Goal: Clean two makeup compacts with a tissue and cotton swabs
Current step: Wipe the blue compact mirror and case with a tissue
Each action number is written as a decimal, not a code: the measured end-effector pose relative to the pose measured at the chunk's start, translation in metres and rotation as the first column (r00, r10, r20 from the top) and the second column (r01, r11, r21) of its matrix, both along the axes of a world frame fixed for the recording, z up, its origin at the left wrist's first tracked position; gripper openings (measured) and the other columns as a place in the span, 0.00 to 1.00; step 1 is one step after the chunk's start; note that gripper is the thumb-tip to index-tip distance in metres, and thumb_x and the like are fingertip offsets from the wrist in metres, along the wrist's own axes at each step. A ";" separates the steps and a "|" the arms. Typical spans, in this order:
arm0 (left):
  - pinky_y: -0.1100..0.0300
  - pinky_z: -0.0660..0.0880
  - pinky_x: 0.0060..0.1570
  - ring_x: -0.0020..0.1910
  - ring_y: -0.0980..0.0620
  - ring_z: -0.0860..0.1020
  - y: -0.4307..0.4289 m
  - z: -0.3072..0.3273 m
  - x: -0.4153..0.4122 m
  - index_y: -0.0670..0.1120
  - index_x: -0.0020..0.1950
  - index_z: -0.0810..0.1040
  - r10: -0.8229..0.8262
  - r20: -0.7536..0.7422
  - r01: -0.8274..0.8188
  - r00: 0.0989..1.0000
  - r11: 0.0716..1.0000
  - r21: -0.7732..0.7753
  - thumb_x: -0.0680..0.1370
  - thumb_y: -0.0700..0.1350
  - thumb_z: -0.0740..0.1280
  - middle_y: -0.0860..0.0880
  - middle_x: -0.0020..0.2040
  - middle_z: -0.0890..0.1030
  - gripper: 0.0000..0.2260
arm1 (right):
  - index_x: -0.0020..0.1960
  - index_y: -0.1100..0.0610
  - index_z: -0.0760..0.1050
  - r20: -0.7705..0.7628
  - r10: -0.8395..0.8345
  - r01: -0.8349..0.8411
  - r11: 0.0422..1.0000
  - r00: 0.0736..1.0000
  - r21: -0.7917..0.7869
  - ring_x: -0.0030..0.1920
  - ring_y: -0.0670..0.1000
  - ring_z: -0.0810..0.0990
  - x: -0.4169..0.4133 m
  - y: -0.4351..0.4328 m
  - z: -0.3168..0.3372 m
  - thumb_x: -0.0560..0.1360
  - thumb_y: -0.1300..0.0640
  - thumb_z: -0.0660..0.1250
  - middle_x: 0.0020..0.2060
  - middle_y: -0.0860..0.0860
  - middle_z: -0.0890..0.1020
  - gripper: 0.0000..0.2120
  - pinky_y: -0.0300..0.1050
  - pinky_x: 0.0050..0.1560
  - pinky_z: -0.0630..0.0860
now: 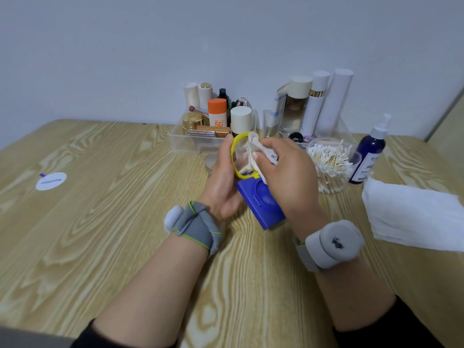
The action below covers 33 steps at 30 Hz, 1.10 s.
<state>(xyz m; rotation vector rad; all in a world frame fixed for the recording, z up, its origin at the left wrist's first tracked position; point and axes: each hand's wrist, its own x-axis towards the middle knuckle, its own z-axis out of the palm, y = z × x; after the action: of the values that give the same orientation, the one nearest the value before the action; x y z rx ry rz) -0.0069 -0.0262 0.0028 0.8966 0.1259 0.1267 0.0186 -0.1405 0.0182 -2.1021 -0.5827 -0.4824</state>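
Above the middle of the wood-grain table (100, 222), a person holds an open blue compact (261, 204) clear of the surface, its yellow-rimmed lid (234, 149) raised toward the far edge. The left hand (221, 187) cups the case from the left, fingers curled behind it and thumb tip laid on the top of the yellow rim. The right hand (288, 177) pinches a crumpled tissue (253, 144) between thumb and fingers and presses it against the inside of the lid.

The compact looks like light, rigid moulded plastic with a smooth and probably slippery shell. The hinge between base and lid is likely its weakest point, and any mirror in the lid would be fragile. The safest hold appears to be the one shown, with the palm bracing the back so the wiping pressure does not fold the lid over. The tissue is soft and limp, liable to tear if dragged over the rim's edge, so a bunched wad suits it better than a single layer.

Cotton swabs (329, 162) stand in a clear tub near the right edge, beside a dark blue spray bottle (369, 156) and a stack of folded white tissues (411, 214). A clear organiser tray (185, 141) of cosmetics sits along the far edge, and a round white sticker (51, 181) lies toward the left. A second compact cannot be made out with certainty.
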 end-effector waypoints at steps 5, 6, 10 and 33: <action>0.51 0.77 0.56 0.52 0.45 0.81 -0.001 0.000 -0.002 0.46 0.54 0.84 -0.007 0.024 0.006 1.000 1.000 0.009 0.81 0.60 0.56 0.41 0.54 0.83 0.23 | 0.54 0.52 0.79 0.022 -0.019 0.019 1.000 1.000 0.006 0.47 0.49 0.77 0.000 0.000 0.000 0.76 0.54 0.66 0.48 0.47 0.80 0.08 0.46 0.46 0.73; 0.52 0.78 0.55 0.50 0.46 0.82 -0.001 0.001 -0.003 0.46 0.51 0.85 -0.017 0.031 0.016 0.999 1.000 0.010 0.82 0.59 0.56 0.42 0.53 0.84 0.23 | 0.54 0.51 0.79 0.015 -0.005 0.004 1.000 1.000 0.019 0.46 0.49 0.78 0.000 -0.001 0.000 0.75 0.54 0.67 0.47 0.46 0.81 0.08 0.47 0.46 0.74; 0.53 0.77 0.53 0.48 0.46 0.82 0.001 -0.001 -0.002 0.46 0.48 0.85 -0.031 0.023 0.031 0.999 0.999 0.012 0.82 0.60 0.55 0.42 0.48 0.83 0.25 | 0.52 0.49 0.80 -0.035 0.103 -0.102 0.995 0.994 0.011 0.44 0.45 0.77 -0.002 0.000 0.002 0.74 0.53 0.68 0.44 0.43 0.80 0.07 0.43 0.45 0.73; 0.50 0.79 0.53 0.50 0.45 0.83 -0.001 0.003 -0.002 0.44 0.51 0.85 -0.082 0.021 0.083 0.996 0.995 -0.060 0.78 0.67 0.51 0.41 0.51 0.84 0.32 | 0.52 0.53 0.77 0.007 -0.030 0.031 0.995 1.000 -0.096 0.48 0.49 0.75 0.003 -0.001 -0.002 0.75 0.55 0.65 0.47 0.46 0.77 0.07 0.42 0.43 0.65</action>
<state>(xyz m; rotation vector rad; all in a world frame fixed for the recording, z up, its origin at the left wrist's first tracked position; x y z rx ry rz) -0.0089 -0.0269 0.0062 0.8382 0.0750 0.0537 0.0211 -0.1411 0.0159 -2.2046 -0.5882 -0.4858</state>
